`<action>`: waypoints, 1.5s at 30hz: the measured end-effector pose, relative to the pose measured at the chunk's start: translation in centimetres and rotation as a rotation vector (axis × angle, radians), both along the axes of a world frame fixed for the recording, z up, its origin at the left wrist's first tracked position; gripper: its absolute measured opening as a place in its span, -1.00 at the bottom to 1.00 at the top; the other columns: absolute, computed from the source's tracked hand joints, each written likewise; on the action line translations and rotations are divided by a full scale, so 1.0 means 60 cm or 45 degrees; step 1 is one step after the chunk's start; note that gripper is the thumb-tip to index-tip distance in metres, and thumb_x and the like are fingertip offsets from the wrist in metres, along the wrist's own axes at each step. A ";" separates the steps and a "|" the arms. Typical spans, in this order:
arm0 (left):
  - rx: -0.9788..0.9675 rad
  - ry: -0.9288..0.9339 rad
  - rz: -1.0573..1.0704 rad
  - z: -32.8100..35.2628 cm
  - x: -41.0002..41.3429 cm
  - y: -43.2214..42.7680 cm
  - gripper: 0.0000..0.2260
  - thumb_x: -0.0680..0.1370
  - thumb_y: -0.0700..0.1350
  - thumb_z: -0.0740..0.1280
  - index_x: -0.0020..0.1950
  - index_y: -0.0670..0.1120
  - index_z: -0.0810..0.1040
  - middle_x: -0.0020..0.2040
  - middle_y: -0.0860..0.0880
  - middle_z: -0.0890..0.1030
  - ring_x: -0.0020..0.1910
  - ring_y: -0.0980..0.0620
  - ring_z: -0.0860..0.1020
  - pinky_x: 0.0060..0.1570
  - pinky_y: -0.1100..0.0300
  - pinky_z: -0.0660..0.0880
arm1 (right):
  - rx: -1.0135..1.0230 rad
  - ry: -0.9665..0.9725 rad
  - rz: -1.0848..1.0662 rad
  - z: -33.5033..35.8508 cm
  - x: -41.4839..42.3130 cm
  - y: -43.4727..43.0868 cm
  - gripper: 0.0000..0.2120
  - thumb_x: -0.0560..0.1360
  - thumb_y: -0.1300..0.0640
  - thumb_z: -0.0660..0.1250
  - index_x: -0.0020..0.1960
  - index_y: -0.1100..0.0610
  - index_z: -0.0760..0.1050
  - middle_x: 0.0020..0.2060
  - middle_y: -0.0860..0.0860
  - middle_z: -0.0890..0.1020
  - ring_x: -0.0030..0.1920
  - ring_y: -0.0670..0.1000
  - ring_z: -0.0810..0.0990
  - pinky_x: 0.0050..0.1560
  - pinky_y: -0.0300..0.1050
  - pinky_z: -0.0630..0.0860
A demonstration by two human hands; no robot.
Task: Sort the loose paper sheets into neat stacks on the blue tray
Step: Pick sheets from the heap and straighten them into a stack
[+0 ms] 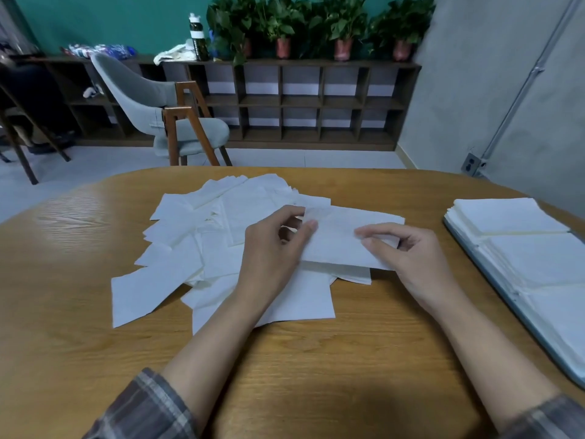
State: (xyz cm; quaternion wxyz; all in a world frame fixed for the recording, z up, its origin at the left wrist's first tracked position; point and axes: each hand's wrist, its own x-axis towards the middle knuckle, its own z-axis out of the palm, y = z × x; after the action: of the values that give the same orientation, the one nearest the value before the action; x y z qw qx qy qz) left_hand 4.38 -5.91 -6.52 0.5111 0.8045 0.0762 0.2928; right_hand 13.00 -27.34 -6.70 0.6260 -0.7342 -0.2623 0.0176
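- Head view: we pinch one sheet [342, 239] between left hand [272, 248] and right hand [411, 258], long axis across the frame.
- At right lies the blue tray [543, 340], nearer our right hand.

Wooden table [79, 312] — loose sheets [177, 248], tray [493, 280]

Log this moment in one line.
left hand: pinches sheet | right hand: pinches same sheet | loose pile: on table | tray: holds neat stacks

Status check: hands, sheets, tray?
Left hand and right hand pinch one sheet over loose pile. Stacks on blue tray, right. Nothing blocks the tray.
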 end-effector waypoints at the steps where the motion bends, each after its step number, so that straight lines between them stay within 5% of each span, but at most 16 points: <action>1: 0.065 0.029 -0.047 -0.005 0.000 0.003 -0.79 0.57 -0.05 0.53 0.19 0.04 0.65 -0.11 0.08 0.67 -0.22 0.14 0.59 -0.16 0.35 0.50 | -0.008 0.012 -0.054 -0.001 0.004 0.000 -0.82 0.57 0.30 0.46 0.03 0.06 0.76 0.00 -0.15 0.78 0.12 -0.20 0.68 0.09 -0.44 0.47; 5: 0.490 0.274 -0.254 -0.023 -0.008 0.007 -0.51 0.46 0.02 0.60 0.25 0.17 0.41 -0.01 0.17 0.59 -0.01 0.15 0.54 0.00 0.21 0.52 | -0.062 -0.001 -0.204 -0.010 0.021 -0.016 -0.80 0.59 0.25 0.45 0.06 -0.01 0.76 0.04 -0.22 0.76 0.15 -0.25 0.65 0.06 -0.50 0.43; 10: 0.768 0.248 -0.331 -0.029 -0.002 0.015 -0.73 0.44 0.15 0.61 0.05 0.13 0.66 0.03 0.26 0.55 0.04 0.18 0.45 0.07 0.07 0.51 | -0.106 -0.013 -0.256 -0.020 0.030 -0.031 -0.74 0.61 0.29 0.40 0.07 -0.03 0.76 0.04 -0.28 0.74 0.16 -0.29 0.63 0.09 -0.51 0.42; 14: 0.896 0.122 -0.261 -0.037 -0.002 0.004 -0.90 0.55 0.06 0.53 -0.01 0.06 0.74 0.01 0.19 0.62 0.00 0.14 0.51 -0.11 0.00 0.57 | -0.131 -0.045 -0.247 -0.019 0.031 -0.025 -0.70 0.63 0.31 0.35 0.13 -0.02 0.75 0.07 -0.29 0.73 0.18 -0.31 0.61 0.12 -0.48 0.42; 18: 1.031 -0.056 -0.221 -0.030 -0.002 -0.006 -0.84 0.66 0.02 0.38 0.00 0.00 0.70 -0.05 0.13 0.65 -0.08 0.05 0.53 -0.11 0.02 0.50 | -0.234 -0.149 -0.184 -0.015 0.025 -0.028 -0.64 0.63 0.35 0.30 0.19 -0.02 0.72 -0.27 -0.48 0.62 -0.38 -0.23 0.55 -0.32 -0.44 0.36; 20: 0.958 -0.091 -0.224 -0.022 -0.007 -0.008 -0.85 0.70 0.00 0.33 0.03 0.00 0.66 -0.06 0.15 0.65 -0.06 0.09 0.56 0.00 0.02 0.47 | -0.248 -0.195 -0.113 -0.002 0.015 -0.030 -0.66 0.61 0.27 0.35 0.20 -0.09 0.71 -0.06 -0.46 0.68 -0.34 -0.05 0.57 -0.33 -0.25 0.41; 22: 0.791 -0.102 -0.243 -0.015 -0.012 -0.014 -0.89 0.71 -0.03 0.35 0.05 -0.01 0.64 -0.06 0.18 0.66 -0.07 0.17 0.60 0.07 0.07 0.48 | -0.157 -0.118 0.035 0.009 0.009 -0.032 -0.76 0.59 0.07 0.36 0.20 -0.07 0.72 0.16 -0.28 0.71 0.05 -0.11 0.68 0.01 -0.22 0.50; 24: 0.605 -0.130 -0.231 -0.009 -0.017 -0.022 -0.90 0.69 -0.06 0.38 0.04 -0.04 0.66 -0.08 0.19 0.67 -0.08 0.19 0.62 0.01 0.22 0.50 | -0.013 0.035 0.227 0.014 0.004 -0.034 -0.61 0.57 -0.18 0.32 0.20 0.04 0.72 0.18 -0.06 0.73 0.27 -0.04 0.65 0.26 -0.08 0.51; 26: 0.458 -0.161 -0.207 -0.001 -0.020 -0.029 -0.90 0.66 -0.10 0.40 0.03 -0.08 0.69 -0.09 0.18 0.69 -0.08 0.20 0.63 -0.07 0.35 0.49 | -0.001 0.096 0.298 0.019 0.001 -0.033 -0.46 0.56 -0.29 0.36 0.14 0.19 0.71 0.06 0.12 0.75 0.14 0.16 0.70 0.17 -0.01 0.57; 32: 0.152 -0.106 -0.181 0.013 -0.026 -0.036 -0.94 0.58 -0.11 0.52 0.03 -0.05 0.75 -0.07 0.13 0.74 0.02 0.13 0.69 0.02 0.34 0.54 | 0.059 0.139 0.216 0.021 -0.019 -0.019 -0.84 0.50 0.21 0.51 0.07 0.14 0.73 -0.04 -0.02 0.79 -0.03 -0.04 0.77 -0.10 -0.27 0.63; 36: -0.003 -0.019 -0.210 0.022 -0.032 -0.030 -0.74 0.45 0.03 0.62 0.12 0.09 0.71 -0.03 0.11 0.69 0.08 0.08 0.65 0.08 0.30 0.53 | 0.155 0.213 0.137 0.022 -0.020 -0.016 -0.84 0.46 0.18 0.51 0.03 0.18 0.72 -0.07 0.04 0.79 -0.10 -0.05 0.76 -0.16 -0.26 0.62; 39: 0.136 -0.051 -0.171 0.023 -0.030 -0.023 -0.66 0.39 0.14 0.62 0.10 0.11 0.69 0.24 0.16 0.59 0.35 0.13 0.53 0.27 0.23 0.46 | 0.217 0.310 0.183 0.023 -0.018 -0.020 -0.76 0.40 0.09 0.50 0.03 0.17 0.73 -0.04 0.12 0.78 -0.07 0.03 0.75 -0.11 -0.17 0.65; 41: -0.026 0.019 -0.281 0.025 -0.031 -0.020 -0.66 0.41 0.13 0.64 0.09 0.07 0.67 0.30 0.17 0.61 0.38 0.15 0.53 0.35 0.08 0.49 | 0.220 0.331 0.216 0.023 -0.020 -0.018 -0.72 0.42 0.08 0.49 0.07 0.18 0.73 0.01 0.17 0.77 -0.02 0.09 0.75 -0.04 -0.11 0.66; 45: -0.255 0.139 -0.375 0.031 -0.031 -0.017 -0.70 0.41 0.05 0.63 0.05 0.02 0.67 0.14 0.10 0.70 0.14 0.09 0.67 0.06 0.09 0.61 | 0.217 0.344 0.226 0.024 -0.021 -0.016 -0.71 0.47 0.11 0.44 0.14 0.22 0.68 0.03 0.17 0.77 0.00 0.09 0.75 -0.03 -0.14 0.67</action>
State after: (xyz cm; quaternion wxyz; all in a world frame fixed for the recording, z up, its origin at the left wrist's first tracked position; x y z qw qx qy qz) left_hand 2.51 -6.96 -4.67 0.6210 0.7669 0.0139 0.1615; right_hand 11.72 -28.29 -5.24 0.7115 -0.6433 -0.2402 0.1491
